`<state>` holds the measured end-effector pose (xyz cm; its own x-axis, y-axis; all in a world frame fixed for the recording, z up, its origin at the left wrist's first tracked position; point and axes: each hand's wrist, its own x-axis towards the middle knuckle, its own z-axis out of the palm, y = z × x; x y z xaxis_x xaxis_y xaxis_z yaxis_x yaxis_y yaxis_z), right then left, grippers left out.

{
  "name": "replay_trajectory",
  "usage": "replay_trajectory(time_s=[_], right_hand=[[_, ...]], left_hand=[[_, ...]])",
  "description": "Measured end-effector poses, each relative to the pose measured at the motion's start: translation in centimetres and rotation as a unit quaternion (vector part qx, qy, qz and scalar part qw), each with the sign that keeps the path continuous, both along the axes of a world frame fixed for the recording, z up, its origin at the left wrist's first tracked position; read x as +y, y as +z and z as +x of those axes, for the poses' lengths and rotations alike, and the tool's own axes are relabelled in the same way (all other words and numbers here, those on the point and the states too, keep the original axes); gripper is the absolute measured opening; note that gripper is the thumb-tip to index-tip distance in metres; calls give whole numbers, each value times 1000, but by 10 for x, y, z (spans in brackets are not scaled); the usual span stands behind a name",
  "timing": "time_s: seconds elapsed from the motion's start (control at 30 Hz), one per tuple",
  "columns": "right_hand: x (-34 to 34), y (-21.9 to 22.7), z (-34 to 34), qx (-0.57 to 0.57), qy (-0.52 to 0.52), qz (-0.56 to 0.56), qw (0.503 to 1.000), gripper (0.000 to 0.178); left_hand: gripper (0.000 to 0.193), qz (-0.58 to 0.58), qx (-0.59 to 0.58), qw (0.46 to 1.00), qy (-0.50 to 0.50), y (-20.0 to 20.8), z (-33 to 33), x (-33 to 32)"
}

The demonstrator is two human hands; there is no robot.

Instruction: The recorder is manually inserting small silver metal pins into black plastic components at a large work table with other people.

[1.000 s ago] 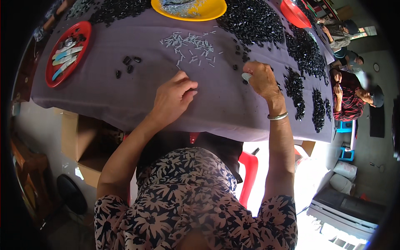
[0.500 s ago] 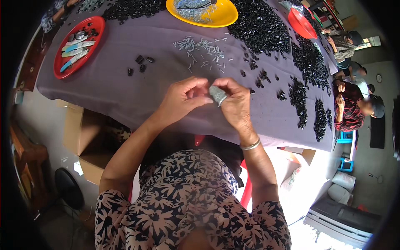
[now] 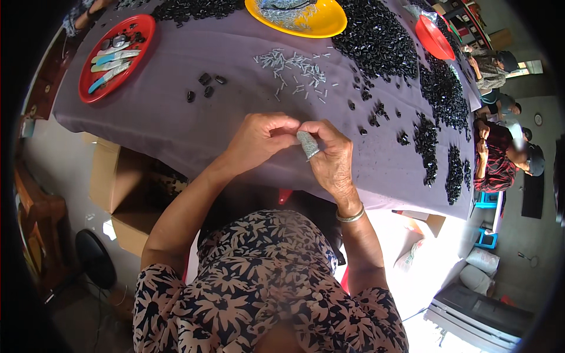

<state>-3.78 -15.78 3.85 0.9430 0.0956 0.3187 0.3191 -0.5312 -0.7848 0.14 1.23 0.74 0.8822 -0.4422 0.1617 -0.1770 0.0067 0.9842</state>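
Nearest the person, both hands meet just above the near edge of the purple-grey tablecloth [image 3: 176, 126]. The left hand [image 3: 259, 141] has its fingertips pinched together, and the right hand [image 3: 332, 159], which wears a grey fingertip cover [image 3: 307, 144] on one finger, pinches against them. Whatever they grasp is too small to make out; it sits between the touching fingertips.

As a judgement, a piece that tiny could slip from the pinch and drop over the table edge toward the open cardboard box [image 3: 126, 194] below on the left, since the hands work right at the rim.

Farther out, loose small metal pins [image 3: 297, 73] lie scattered mid-table, with a few black parts [image 3: 205, 85] to their left and large heaps of black parts [image 3: 376, 38] to the right. At the far left a red plate [image 3: 144, 29] holds several pale elongated tools and some dark bits. At the far middle a yellow plate [image 3: 329, 23] holds a pile of silvery pins. A red dish [image 3: 432, 38] stands far right; its contents cannot be told.
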Motion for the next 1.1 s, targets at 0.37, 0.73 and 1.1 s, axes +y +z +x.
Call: replay_trajectory(time_s=[0.37,0.73,1.1], right_hand=[[-47,5,75,21,4,-124,992,15],[-49,10,92,88,56,-242,965,14],[-25,0,20,194,81,99,973,5]], left_hand=[[16,123,-293,946,58,-11,3,-3],[13,198,-281,938,38,-13,3,3],[9,202,-263,939,87,-12,4,1]])
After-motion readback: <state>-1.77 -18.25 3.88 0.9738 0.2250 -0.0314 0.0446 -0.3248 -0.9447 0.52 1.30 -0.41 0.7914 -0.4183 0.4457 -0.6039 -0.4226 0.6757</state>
